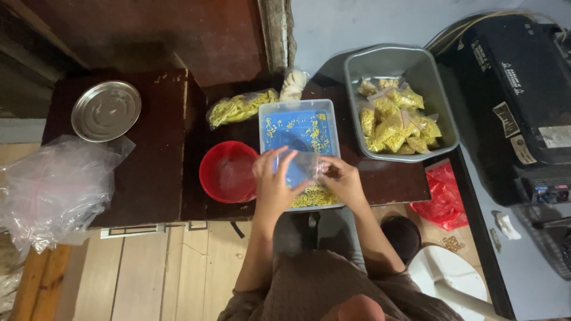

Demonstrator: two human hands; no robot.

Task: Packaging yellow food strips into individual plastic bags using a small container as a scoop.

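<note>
My left hand (272,181) and my right hand (344,181) hold a small clear plastic bag (304,166) between them, stretched over a shallow clear tray with a blue bottom (267,119). Loose yellow noodle-like pieces (314,196) lie scattered in that tray, thickest at its near edge. The left fingers pinch the bag's left side, the right fingers its right edge. A red bowl (227,172) sits just left of my left hand. I cannot tell whether the small bag has anything in it.
A grey metal tub (443,101) at the right holds several filled small bags of yellow pieces. A larger clear bag of yellow strands (241,107) lies behind the red bowl. A round metal lid (106,110) and crumpled clear plastic (53,190) are at left. A black machine (517,101) stands at right.
</note>
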